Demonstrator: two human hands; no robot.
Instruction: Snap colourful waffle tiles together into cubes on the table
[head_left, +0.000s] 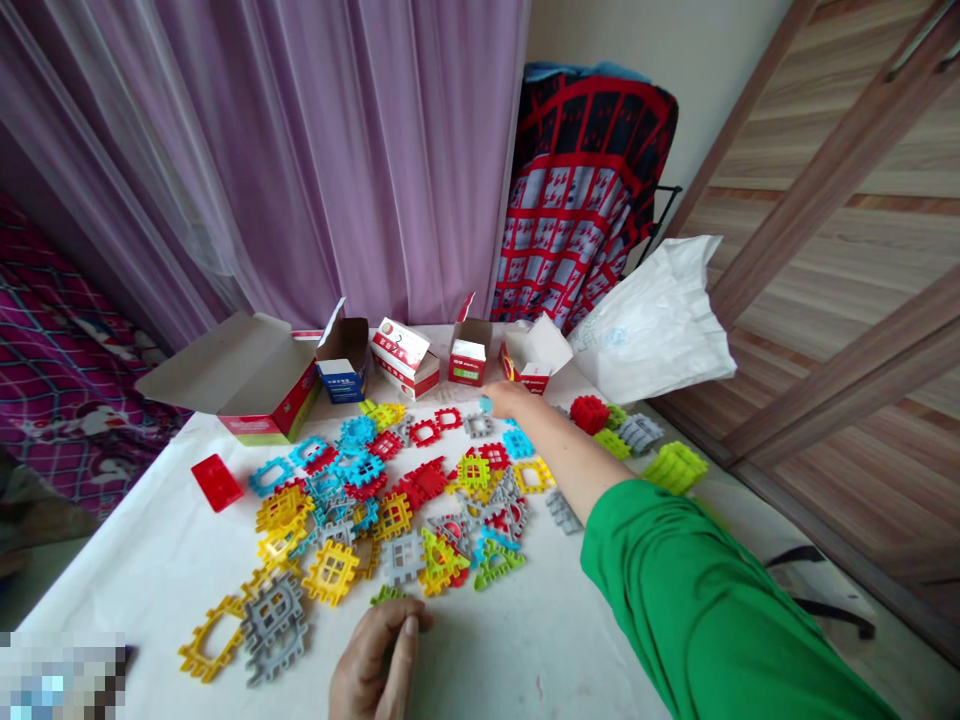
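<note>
My right hand (510,400) is stretched far across the table, its fingers closed on a small light-blue building piece (486,405) in front of the small boxes. Close below it lie a grey square frame piece (478,426) and a blue piece (517,442). My left hand (379,655) rests at the near edge, fingers loosely curled, and I see nothing in it. Just beyond its knuckles is a green piece (388,594). A spread of interlocking plastic pieces in yellow (332,572), red (424,484), grey (403,558) and blue covers the middle of the table.
Several open cardboard boxes line the back, including a large one (274,410), a blue one (343,385) and a red-and-white one (534,380). Stacked green pieces (675,467) and red pieces (589,413) stand at right. A white bag (656,325) sits behind them; a red lid-like piece (217,482) lies left.
</note>
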